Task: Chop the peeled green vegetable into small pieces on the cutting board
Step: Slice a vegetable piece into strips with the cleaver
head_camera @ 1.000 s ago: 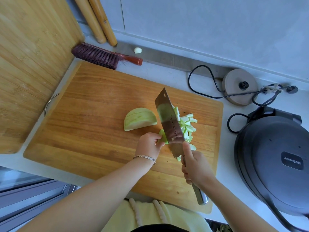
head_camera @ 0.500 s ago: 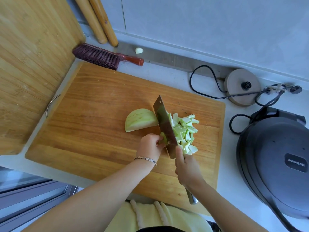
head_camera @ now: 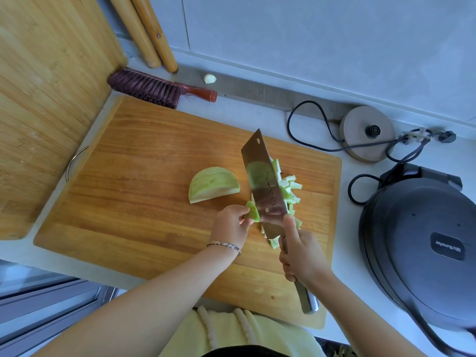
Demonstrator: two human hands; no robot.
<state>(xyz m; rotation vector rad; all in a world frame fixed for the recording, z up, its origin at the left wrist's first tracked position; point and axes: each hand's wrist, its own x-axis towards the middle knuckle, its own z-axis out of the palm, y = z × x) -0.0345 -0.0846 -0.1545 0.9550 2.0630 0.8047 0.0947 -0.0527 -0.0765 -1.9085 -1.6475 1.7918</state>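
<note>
Home kitchen. Pale counter against a plain wall, big wooden cutting board with a cleaver and chopped green vegetable. Two rolling pins lean in the corner, with a second bamboo board at left. Household bits: corded kettle base, dark lidded Joyoung cooker, garlic clove, bristle brush.

Grained wooden cutting board; glossy metal cleaver; matt plastic appliance
</note>
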